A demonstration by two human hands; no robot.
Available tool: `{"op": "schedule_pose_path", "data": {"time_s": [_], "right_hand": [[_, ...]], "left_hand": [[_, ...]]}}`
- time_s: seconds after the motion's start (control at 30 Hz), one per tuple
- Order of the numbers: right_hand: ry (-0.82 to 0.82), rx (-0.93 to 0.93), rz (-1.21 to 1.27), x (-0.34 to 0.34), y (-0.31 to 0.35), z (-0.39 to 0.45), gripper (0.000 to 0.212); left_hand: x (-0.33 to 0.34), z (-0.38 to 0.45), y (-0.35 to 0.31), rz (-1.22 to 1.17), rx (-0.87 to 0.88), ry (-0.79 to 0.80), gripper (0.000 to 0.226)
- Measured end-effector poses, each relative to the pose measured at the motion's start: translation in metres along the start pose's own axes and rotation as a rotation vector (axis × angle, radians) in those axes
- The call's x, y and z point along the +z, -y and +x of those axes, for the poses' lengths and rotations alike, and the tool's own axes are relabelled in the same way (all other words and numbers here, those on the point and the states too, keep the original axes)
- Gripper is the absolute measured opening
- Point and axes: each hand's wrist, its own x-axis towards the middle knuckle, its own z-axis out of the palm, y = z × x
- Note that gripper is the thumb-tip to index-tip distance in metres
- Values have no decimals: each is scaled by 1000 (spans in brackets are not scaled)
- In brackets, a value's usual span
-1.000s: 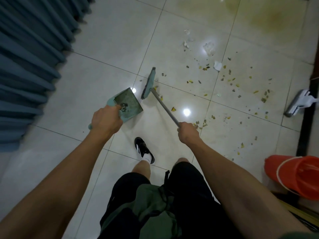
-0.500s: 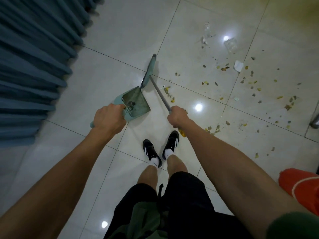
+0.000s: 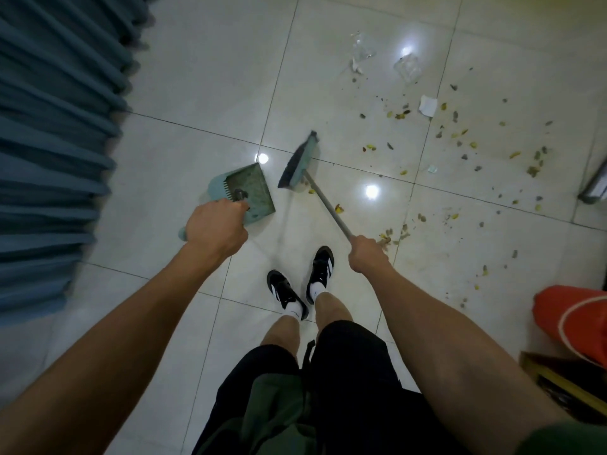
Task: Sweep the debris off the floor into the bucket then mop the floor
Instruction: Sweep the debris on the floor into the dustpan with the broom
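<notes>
My left hand (image 3: 215,229) grips the handle of a teal dustpan (image 3: 251,192), whose pan lies on the floor ahead of me with a small dark clump inside. My right hand (image 3: 368,254) holds the grey handle of a teal broom (image 3: 297,167); its bristle head sits on the tiles just right of the dustpan. Yellow and dark debris (image 3: 460,142) is scattered over the tiles to the right, with a white paper scrap (image 3: 428,106) and clear plastic bits (image 3: 407,67) farther off. An orange bucket (image 3: 571,323) stands at the right edge.
Blue curtains (image 3: 56,126) hang along the left side. My two feet in black shoes (image 3: 302,280) stand between the arms. A mop head (image 3: 594,188) shows at the right edge. A wooden box edge (image 3: 558,379) lies below the bucket.
The broom head has swung right and nearer, away from the dustpan's far corner to its right side. The view has shifted left, so the bucket sits closer to the frame edge.
</notes>
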Motion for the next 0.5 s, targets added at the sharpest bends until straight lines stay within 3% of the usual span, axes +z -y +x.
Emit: {"op": "schedule_pose_path", "data": {"time_s": [0.5], "right_hand": [[-87, 305, 165, 63, -116, -103, 36]], "left_hand": [[-5, -12, -72, 74, 288, -46, 29]]}}
